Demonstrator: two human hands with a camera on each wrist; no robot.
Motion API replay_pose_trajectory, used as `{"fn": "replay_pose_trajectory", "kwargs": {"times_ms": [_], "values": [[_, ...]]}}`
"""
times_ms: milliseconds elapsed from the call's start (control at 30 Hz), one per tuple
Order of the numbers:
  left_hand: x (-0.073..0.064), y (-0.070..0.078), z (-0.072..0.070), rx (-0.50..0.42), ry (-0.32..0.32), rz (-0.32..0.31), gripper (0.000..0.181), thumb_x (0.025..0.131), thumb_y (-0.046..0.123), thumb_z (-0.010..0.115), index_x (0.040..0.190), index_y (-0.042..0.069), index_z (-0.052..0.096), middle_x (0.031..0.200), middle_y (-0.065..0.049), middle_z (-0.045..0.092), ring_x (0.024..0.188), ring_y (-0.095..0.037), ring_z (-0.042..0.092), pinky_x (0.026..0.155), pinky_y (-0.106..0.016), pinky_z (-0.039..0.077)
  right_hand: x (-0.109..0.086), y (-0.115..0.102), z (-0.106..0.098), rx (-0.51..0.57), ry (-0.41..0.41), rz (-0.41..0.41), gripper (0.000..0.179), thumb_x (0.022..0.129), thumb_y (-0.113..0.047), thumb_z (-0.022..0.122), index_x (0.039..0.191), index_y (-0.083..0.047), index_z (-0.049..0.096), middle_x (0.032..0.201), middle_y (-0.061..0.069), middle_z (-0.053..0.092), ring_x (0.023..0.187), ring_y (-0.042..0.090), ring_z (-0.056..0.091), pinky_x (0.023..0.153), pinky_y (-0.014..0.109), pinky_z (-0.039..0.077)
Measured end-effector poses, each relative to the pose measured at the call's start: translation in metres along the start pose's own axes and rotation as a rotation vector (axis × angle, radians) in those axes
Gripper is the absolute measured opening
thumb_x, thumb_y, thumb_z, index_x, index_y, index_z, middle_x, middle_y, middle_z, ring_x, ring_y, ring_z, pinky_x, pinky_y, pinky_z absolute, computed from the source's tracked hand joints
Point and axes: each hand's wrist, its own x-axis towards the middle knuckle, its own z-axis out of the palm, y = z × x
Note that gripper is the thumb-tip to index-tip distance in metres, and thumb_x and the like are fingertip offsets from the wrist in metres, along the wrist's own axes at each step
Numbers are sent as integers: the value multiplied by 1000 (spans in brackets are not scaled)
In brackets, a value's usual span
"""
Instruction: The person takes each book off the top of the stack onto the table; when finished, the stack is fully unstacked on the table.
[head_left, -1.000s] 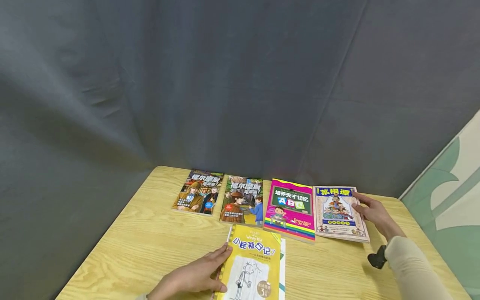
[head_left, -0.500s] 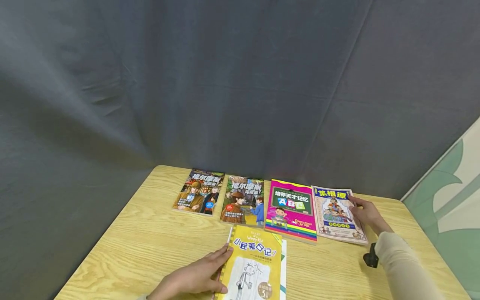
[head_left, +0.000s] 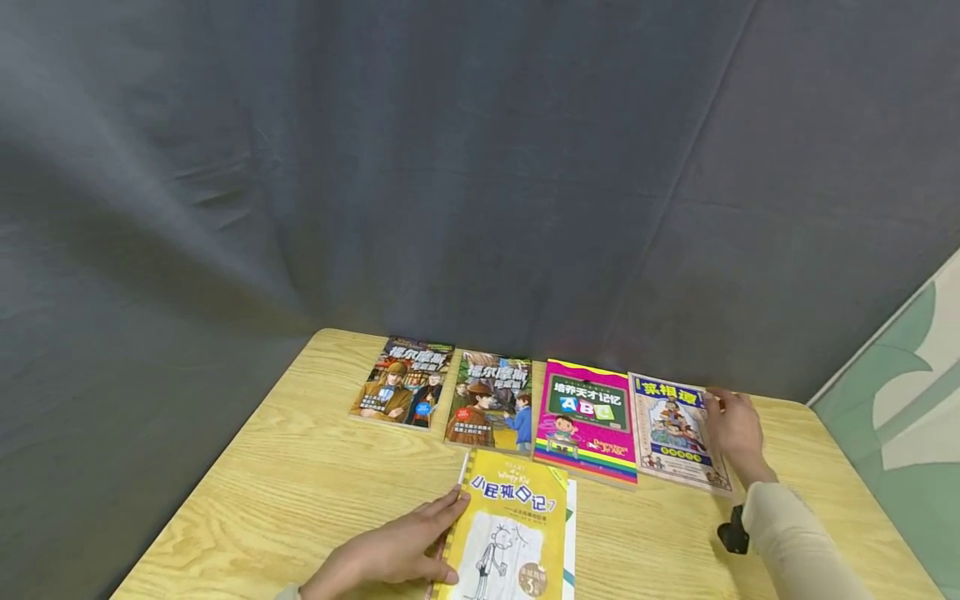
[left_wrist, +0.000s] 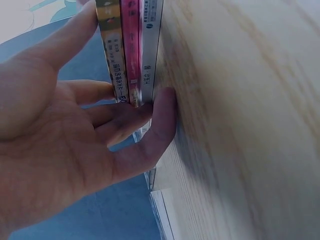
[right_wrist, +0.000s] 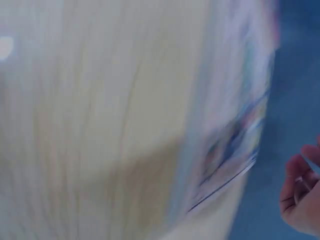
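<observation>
My left hand (head_left: pixel 405 537) rests against the spine side of a stack of books, a yellow comic-diary book (head_left: pixel 517 533) on top. In the left wrist view, my fingers and thumb touch the yellow, pink (left_wrist: pixel 131 50) and white (left_wrist: pixel 150 45) spines, the little finger down at the tabletop. My right hand (head_left: pixel 737 429) is at the right edge of a pale book with a blue title band (head_left: pixel 675 429), the last in a row, and covers part of that edge. In the blurred right wrist view, the hand (right_wrist: pixel 305 195) shows loosely bent fingers apart from the book.
To the left of the pale book lie a magenta ABC book (head_left: pixel 585 421) and two dark-titled detective books, one with a forest scene (head_left: pixel 489 404) and one farther left (head_left: pixel 405 383). All lie flat on the wooden table (head_left: pixel 255 492). A dark curtain (head_left: pixel 480 183) hangs behind it.
The pale book has shifted slightly left and turned a little beside the magenta book. My right hand has turned at its right edge. The left hand stays at the stack.
</observation>
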Motion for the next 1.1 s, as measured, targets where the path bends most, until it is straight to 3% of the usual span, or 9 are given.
{"fn": "replay_pose_trajectory", "kwargs": {"times_ms": [133, 267, 400, 533, 633, 733, 800, 1000, 1100], "values": [[-1, -1, 0, -5, 5, -8, 90, 86, 48, 64, 155, 11, 19, 159, -13, 16, 140, -39, 26, 110, -52, 30, -33, -49, -7, 131, 98, -172, 37, 103, -19, 42, 119, 9, 59, 97, 22, 58, 82, 30, 56, 61, 35, 44], [-1, -2, 0, -18, 14, -15, 90, 86, 47, 66, 154, 11, 20, 159, -14, 17, 140, -39, 26, 110, -53, 30, -92, -102, -1, 239, -21, -266, 30, 100, -15, 53, 120, 5, 62, 93, 14, 63, 79, 21, 59, 60, 26, 48], [-1, 0, -1, -31, 10, -18, 90, 86, 46, 66, 154, 10, 20, 159, -14, 16, 140, -39, 25, 110, -53, 29, -155, -142, 19, 308, -252, -185, 38, 97, -23, 58, 129, -2, 58, 97, 5, 64, 80, 12, 59, 64, 24, 50], [-1, 1, 0, -34, 12, -14, 89, 87, 45, 66, 154, 9, 20, 159, -14, 15, 140, -39, 25, 110, -54, 28, -192, -165, 39, 258, -399, -81, 60, 95, -43, 57, 143, -9, 45, 108, 3, 59, 81, 11, 56, 67, 29, 48], [-1, 1, 2, -42, 11, -13, 89, 87, 44, 67, 154, 10, 20, 159, -14, 15, 140, -40, 24, 110, -56, 27, -204, -172, 47, 198, -424, -68, 77, 90, -55, 59, 149, -12, 36, 125, 12, 52, 99, 25, 57, 79, 44, 51], [-2, 0, 4, -61, 5, -20, 89, 87, 45, 66, 155, 11, 19, 160, -13, 14, 141, -40, 23, 110, -57, 27, -208, -174, 52, 163, -431, -62, 89, 83, -58, 66, 152, -14, 30, 141, 23, 41, 120, 44, 46, 92, 60, 44], [-2, -1, 4, -69, 1, -28, 89, 87, 46, 66, 155, 13, 19, 160, -12, 13, 141, -40, 23, 110, -58, 27, -209, -174, 54, 162, -442, -47, 94, 79, -56, 71, 152, -14, 29, 145, 26, 36, 123, 49, 41, 95, 63, 40], [-3, 1, 2, -64, 2, -20, 88, 89, 47, 64, 155, 13, 17, 160, -13, 13, 140, -40, 25, 109, -57, 29, -206, -172, 54, 233, -405, -97, 94, 77, -43, 79, 151, -10, 31, 145, 27, 36, 129, 51, 36, 103, 64, 32], [-3, 2, 2, -58, 7, -12, 88, 89, 47, 62, 155, 13, 16, 160, -12, 13, 140, -39, 25, 110, -56, 28, -204, -169, 52, 280, -393, -101, 94, 76, -37, 81, 151, -9, 31, 144, 25, 38, 118, 42, 50, 97, 53, 45]]}}
